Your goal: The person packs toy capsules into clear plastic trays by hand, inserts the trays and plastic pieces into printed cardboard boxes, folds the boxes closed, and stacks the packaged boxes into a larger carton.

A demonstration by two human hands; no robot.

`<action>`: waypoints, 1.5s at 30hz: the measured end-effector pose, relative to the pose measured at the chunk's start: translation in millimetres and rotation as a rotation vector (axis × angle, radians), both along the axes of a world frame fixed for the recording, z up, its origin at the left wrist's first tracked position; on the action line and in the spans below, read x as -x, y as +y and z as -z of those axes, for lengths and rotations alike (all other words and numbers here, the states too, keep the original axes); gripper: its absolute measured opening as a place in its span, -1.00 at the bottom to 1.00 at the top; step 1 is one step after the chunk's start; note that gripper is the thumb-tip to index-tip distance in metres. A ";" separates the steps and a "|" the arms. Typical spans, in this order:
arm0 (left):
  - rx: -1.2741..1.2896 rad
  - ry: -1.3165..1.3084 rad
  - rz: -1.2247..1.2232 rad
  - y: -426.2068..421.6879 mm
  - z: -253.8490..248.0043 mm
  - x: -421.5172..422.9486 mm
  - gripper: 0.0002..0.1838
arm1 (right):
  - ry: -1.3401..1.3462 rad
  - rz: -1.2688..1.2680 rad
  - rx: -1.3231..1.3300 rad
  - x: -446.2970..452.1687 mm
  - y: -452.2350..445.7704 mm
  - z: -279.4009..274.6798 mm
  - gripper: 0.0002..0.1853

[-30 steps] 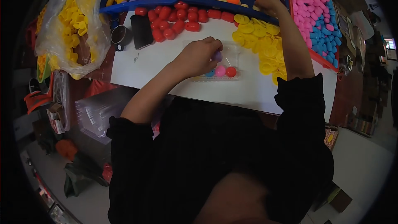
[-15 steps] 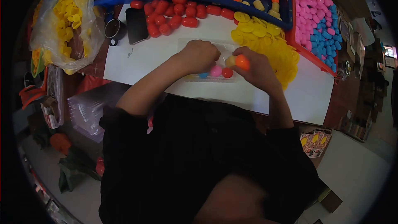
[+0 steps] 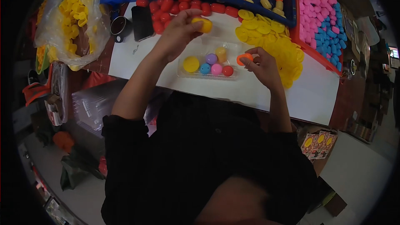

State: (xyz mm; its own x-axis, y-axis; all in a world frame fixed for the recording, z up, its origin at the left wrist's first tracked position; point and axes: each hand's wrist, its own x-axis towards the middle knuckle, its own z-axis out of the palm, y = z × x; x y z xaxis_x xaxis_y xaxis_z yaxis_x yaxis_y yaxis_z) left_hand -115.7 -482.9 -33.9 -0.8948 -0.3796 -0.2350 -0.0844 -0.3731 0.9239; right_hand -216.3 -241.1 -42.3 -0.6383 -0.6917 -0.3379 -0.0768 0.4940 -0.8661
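In the middle of the white tabletop sits a clear plastic tray [image 3: 182,73]. Inside it are a flat yellow disc [image 3: 191,64] at the left, then blue [image 3: 205,68], purple [image 3: 211,58], pink [image 3: 216,69] and red [image 3: 227,71] capsules, and a tan capsule [image 3: 221,54] at the back. Above the tray's far left side, my left hand [image 3: 178,34] is closed around a yellow capsule [image 3: 204,25]. At the tray's right edge, my right hand [image 3: 263,67] pinches an orange capsule [image 3: 244,59] between thumb and fingers.
Red capsules [image 3: 168,6] and a dark phone [image 3: 142,23] lie behind the tray, beside a dark cup [image 3: 120,26]. Yellow discs [image 3: 281,54] are heaped at right. Blue trays [image 3: 250,1] and a red-rimmed bin [image 3: 318,57] hold more capsules. A plastic bag [image 3: 50,37] stands left.
My left hand has moved from over the tray up and away, and now shows a yellow capsule. My right hand has shifted slightly right with the orange capsule, uncovering the tray's contents.
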 end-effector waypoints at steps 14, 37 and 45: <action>0.714 -0.085 0.132 0.9 -2.8 12.4 -0.67 | 0.113 0.161 0.142 -36.9 3.3 27.9 -0.58; 0.927 0.070 0.190 21.8 -0.3 -2.6 -0.66 | 0.672 -0.513 0.061 35.2 -21.8 -18.1 -0.64; 1.242 0.263 0.130 24.0 13.1 -8.0 -0.73 | 0.665 -0.238 -0.095 -44.0 20.4 46.6 -0.03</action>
